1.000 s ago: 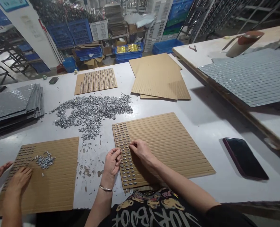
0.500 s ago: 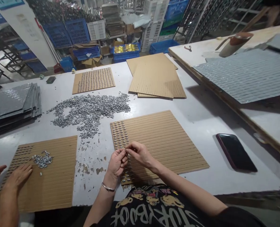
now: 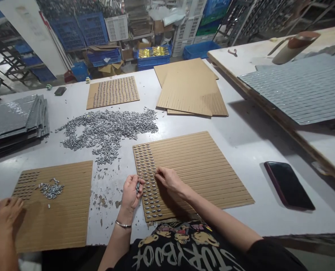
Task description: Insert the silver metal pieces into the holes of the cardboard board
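A slotted cardboard board (image 3: 201,169) lies in front of me, its left columns filled with small silver oval pieces. My left hand (image 3: 131,192) is curled at the board's left edge, holding several silver pieces (image 3: 138,186) between its fingers. My right hand (image 3: 169,180) rests on the board beside the filled columns, fingertips pinched down on a slot; what they pinch is too small to see. A big loose pile of the silver pieces (image 3: 107,128) spreads on the white table (image 3: 240,139) behind the board.
A co-worker's hands (image 3: 2,214) hover at a second slotted board (image 3: 62,210) on the left, which bears a small heap of pieces (image 3: 50,189). A dark phone (image 3: 288,185) lies right. Blank boards (image 3: 190,88), a filled board (image 3: 113,92) and silver sheets (image 3: 14,120) sit farther back.
My hands met above the board half a second ago and have parted: the right went back down to the board, the left drew to its left edge. The co-worker's hands shifted left.
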`<state>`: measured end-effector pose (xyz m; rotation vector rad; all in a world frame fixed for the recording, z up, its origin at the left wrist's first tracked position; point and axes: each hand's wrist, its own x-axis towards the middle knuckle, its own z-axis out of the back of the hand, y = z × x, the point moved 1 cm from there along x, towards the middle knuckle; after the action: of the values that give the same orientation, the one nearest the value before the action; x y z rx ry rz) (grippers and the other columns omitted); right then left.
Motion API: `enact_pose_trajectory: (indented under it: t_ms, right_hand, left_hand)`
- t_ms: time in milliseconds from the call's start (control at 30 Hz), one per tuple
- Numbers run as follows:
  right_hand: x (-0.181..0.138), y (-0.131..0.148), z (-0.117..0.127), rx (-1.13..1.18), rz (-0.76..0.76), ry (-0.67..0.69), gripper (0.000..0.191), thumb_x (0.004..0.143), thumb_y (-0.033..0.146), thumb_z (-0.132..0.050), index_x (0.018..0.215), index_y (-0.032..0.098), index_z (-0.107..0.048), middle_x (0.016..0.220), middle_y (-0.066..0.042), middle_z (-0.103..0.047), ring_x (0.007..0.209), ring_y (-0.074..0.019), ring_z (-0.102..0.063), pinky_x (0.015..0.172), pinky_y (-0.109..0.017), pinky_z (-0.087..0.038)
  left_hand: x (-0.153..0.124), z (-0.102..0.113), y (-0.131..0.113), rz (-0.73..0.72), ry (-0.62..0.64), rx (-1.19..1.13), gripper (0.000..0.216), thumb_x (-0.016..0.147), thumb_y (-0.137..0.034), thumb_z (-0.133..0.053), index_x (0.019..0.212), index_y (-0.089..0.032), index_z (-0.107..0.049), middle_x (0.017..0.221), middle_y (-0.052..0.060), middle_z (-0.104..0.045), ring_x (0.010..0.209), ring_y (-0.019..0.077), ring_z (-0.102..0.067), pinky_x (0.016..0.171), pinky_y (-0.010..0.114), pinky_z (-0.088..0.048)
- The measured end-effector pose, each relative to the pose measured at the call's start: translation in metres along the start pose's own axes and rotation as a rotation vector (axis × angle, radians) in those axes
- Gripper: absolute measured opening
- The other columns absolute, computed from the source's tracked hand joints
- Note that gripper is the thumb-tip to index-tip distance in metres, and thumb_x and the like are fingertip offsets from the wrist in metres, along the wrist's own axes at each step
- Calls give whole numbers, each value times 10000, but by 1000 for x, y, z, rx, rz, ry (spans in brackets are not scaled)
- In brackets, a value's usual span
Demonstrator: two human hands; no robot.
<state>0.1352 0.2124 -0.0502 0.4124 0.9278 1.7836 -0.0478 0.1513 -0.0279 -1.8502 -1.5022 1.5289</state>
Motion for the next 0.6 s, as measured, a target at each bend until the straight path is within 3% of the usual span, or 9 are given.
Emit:
enact_pose_trajectory:
  t_ms: [133, 233, 333, 433, 533, 600]
  right_hand:
    - [6, 4, -1, -209, -24, 20, 141, 896, 196, -510, 813, 182, -623, 824, -52, -660, 770, -168, -585, 686, -241, -382]
    - [8, 4, 0, -257, -45, 22, 113, 895, 179, -507, 867, 174, -617, 867, -68, -664, 799, -175, -588, 696, -245, -383]
    - [1, 10, 3, -115, 15, -73, 93, 887, 190, -522, 905, 171, -612, 813, -44, -658, 741, -166, -580, 674, -247, -392]
    - [-14, 25, 8, 164, 124, -129, 117, 896, 253, -539, 860, 185, -628, 735, -8, -642, 661, -142, -563, 636, -237, -405]
    - [-30, 42, 14, 338, 169, -85, 160, 908, 286, -536, 873, 191, -659, 746, -12, -654, 667, -143, -577, 627, -240, -431]
    - [-38, 50, 18, 334, 204, -72, 191, 929, 296, -515, 945, 198, -678, 793, -31, -661, 718, -155, -588, 670, -256, -452]
  left_hand:
    - [1, 6, 4, 6, -11, -18, 361, 696, -431, -754, 820, -132, -594, 584, -53, -499, 394, 16, -337, 326, 145, -181]
    - [-1, 7, 5, 9, 32, -83, 364, 683, -371, -780, 883, -92, -659, 615, -38, -489, 463, 19, -387, 360, 138, -248]
    - [-6, 3, 5, 31, 95, -150, 378, 675, -306, -791, 954, -79, -680, 723, 7, -542, 566, 37, -465, 409, 135, -321]
    - [-13, -3, 6, 54, 120, -156, 374, 677, -289, -793, 977, -102, -671, 745, 12, -563, 537, 24, -438, 389, 121, -292]
    - [-19, -12, 8, 67, 141, -102, 360, 735, -397, -733, 954, -121, -658, 722, 6, -585, 443, 9, -361, 333, 129, -206]
    - [-21, -17, 10, 86, 176, -41, 407, 774, -476, -666, 978, -124, -656, 678, 0, -585, 397, 15, -348, 314, 142, -176]
